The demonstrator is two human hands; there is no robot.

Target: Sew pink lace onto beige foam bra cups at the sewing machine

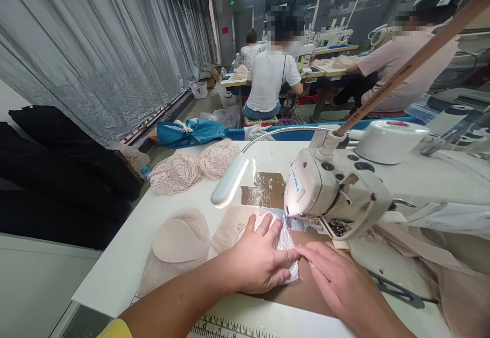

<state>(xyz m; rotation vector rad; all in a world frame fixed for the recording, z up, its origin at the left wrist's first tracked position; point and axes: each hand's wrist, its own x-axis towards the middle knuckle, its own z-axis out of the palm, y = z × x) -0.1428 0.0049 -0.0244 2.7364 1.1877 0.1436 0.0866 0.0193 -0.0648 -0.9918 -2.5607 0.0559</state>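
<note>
A white-and-beige lace fabric piece (288, 241) lies beside the needle area of a white sewing machine (312, 187). My left hand (258, 254) rests flat on this lace, its fingers spread. Close to the left thumb, my right hand (331, 271) has its fingers pressed together at the lace's right edge, seemingly pinching it. The fingertips partly cover that edge. Left of my hands, a beige bra cup (179, 240) lies on sheer fabric. Two lace-covered cups (178, 172) sit farther back on the white table (118, 271).
A lamp (229, 182) on a bendable neck hangs over the work. Brown tape (264, 190) covers part of the tabletop, and a ruler strip (229, 326) runs along the front. Beige fabric (459, 287) drapes at right. Several people sit at machines ahead.
</note>
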